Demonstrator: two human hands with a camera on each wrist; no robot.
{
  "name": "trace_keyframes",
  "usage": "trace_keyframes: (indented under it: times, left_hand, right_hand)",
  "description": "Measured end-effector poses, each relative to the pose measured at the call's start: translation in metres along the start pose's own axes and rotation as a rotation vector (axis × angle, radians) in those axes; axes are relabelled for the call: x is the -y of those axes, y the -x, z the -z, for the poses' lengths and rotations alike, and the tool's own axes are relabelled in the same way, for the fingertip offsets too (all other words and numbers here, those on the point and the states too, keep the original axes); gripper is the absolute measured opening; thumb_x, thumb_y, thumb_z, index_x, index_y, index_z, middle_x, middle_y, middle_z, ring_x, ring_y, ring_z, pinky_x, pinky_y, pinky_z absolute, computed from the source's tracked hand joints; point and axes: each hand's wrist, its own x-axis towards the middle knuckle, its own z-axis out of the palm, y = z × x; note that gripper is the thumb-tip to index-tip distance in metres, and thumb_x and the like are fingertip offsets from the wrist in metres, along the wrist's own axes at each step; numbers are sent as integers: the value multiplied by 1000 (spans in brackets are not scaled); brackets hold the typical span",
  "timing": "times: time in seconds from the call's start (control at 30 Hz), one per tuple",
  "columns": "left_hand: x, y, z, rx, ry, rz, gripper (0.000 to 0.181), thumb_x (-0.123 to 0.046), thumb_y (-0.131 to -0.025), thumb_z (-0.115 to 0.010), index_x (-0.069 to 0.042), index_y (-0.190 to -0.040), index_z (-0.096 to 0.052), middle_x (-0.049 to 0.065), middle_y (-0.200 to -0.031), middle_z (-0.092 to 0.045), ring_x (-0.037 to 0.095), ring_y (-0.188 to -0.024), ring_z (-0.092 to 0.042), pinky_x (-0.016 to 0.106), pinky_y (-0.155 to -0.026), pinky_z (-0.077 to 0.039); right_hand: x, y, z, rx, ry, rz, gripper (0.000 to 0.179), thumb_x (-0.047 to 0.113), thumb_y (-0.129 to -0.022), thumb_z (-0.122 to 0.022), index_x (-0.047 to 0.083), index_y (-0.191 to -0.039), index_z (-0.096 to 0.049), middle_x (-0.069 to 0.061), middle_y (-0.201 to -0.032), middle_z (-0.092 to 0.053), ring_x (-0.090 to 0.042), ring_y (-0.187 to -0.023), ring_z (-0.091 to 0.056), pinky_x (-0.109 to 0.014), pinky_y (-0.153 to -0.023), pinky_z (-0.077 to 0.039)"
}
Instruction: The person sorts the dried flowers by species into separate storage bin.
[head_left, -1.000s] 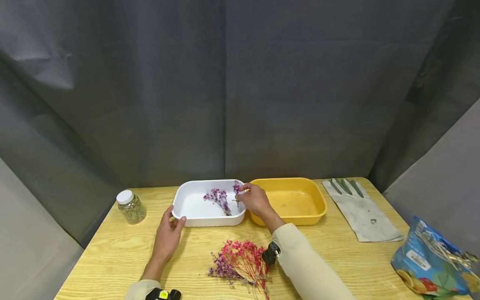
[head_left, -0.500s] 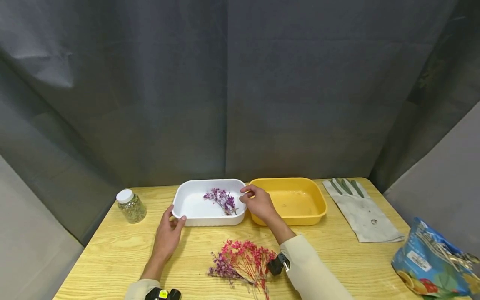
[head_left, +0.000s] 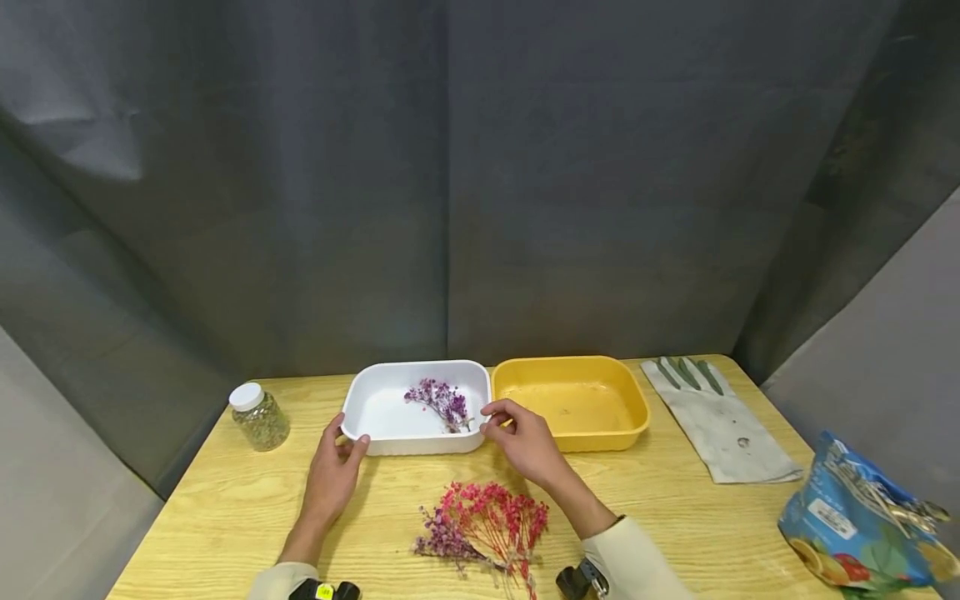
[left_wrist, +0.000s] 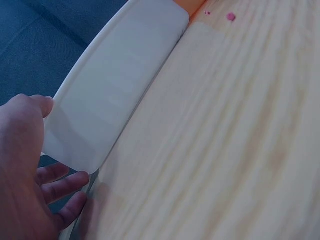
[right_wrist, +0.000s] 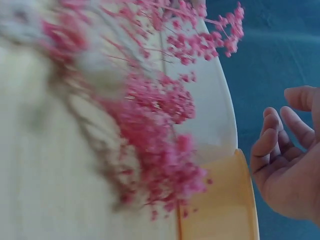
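Note:
Purple dried flower sprigs (head_left: 446, 406) lie in the right half of a white tray (head_left: 382, 417). My left hand (head_left: 333, 471) holds the tray's front left corner, thumb at the front and fingers round the end; the left wrist view shows the thumb at the rim. At the tray's front right corner is my right hand (head_left: 527, 442), its fingers loosely bent around nothing; whether they touch the rim I cannot tell. Nearer to me, a bunch of pink dried flowers (head_left: 495, 517) lies on the table beside another purple sprig (head_left: 446, 537).
A yellow tray (head_left: 633, 421) adjoins the white one on the right. Further right lie a pale cloth glove (head_left: 720, 433) with green fingertips and a blue printed bag (head_left: 855, 525). To the left stands a white-lidded jar (head_left: 258, 421). A dark curtain (head_left: 450, 183) hangs behind the wooden table (head_left: 225, 525).
My right hand has let go of a purple sprig, which dropped beside the others in the white tray. The hand then drew back towards me. My left hand has stayed put.

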Motion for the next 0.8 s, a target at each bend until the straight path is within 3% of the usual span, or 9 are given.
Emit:
trace_keyframes:
  times: [0.23,0.4,0.8]
  left_hand:
    - [-1,0,0,5,-9,5,73,-53,-96,-50,-15,-153,-22,15,-144,-46,27,-115,-59,45,-95,-43]
    - [-2,0,0,9,-9,10,74,-53,-96,-50,-16,-153,-22,15,-145,-45,27,-115,-59,45,-95,-43]
    - [-2,1,1,12,-22,12,72,-51,-97,-50,-15,-153,-22,15,-144,-46,27,-115,-59,44,-95,-43]
  right_hand:
    - [-5,24,-1,68,-49,-13,13,20,-93,-64,21,-105,-67,1,-91,-63,-14,-71,-51,-23,-56,-42]
    - [-5,35,1,84,-17,5,14,21,-92,-64,20,-105,-67,2,-91,-63,-16,-75,-54,-22,-58,-43]
    - [-1,60,-3,169,-18,54,15,15,-91,-64,18,-106,-66,1,-89,-64,-9,-69,-57,-22,-56,-44]
